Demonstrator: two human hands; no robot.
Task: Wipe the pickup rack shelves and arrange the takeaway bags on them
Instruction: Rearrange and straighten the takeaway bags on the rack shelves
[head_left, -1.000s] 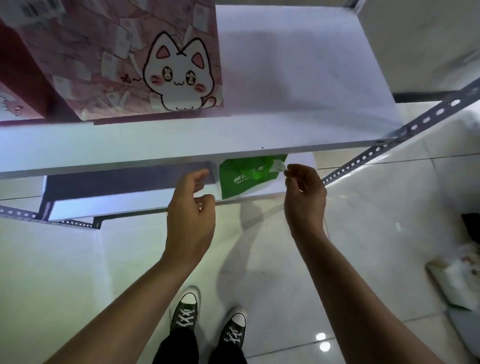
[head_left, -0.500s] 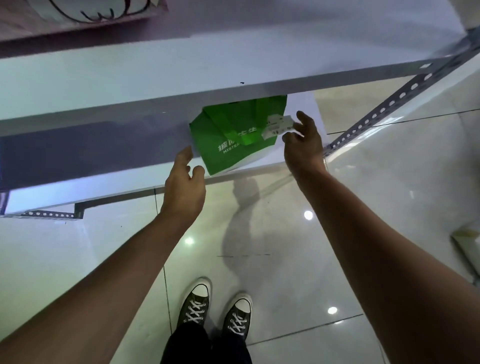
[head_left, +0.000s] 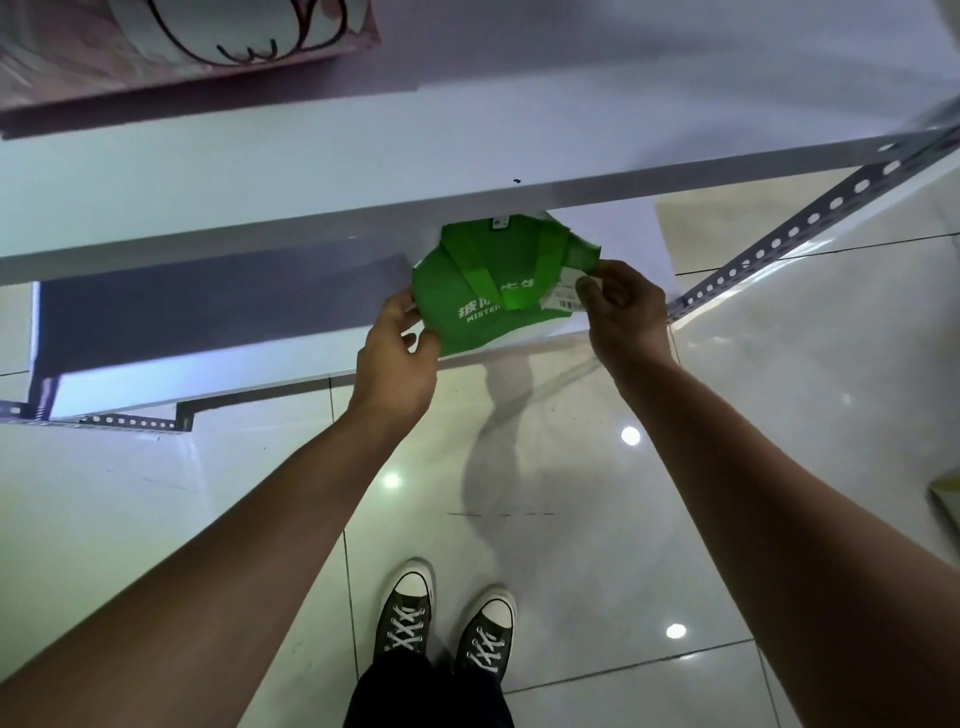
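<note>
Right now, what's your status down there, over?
Left hand grips green takeaway bag's left edge. Right hand pinches its receipt tag. Bag on lower shelf, upper shelf overhanging.

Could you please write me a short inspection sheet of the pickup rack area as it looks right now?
Surface: lower shelf white, under the upper shelf.
Job's things: green takeaway bag on the lower shelf; pink cat-print bag on the upper shelf.
Clutter: nothing seen.
Hands: left hand grips the green bag's left edge; right hand pinches its receipt tag.
Cables: nothing seen.
Surroundings: glossy tiled floor, perforated metal upright.
</note>
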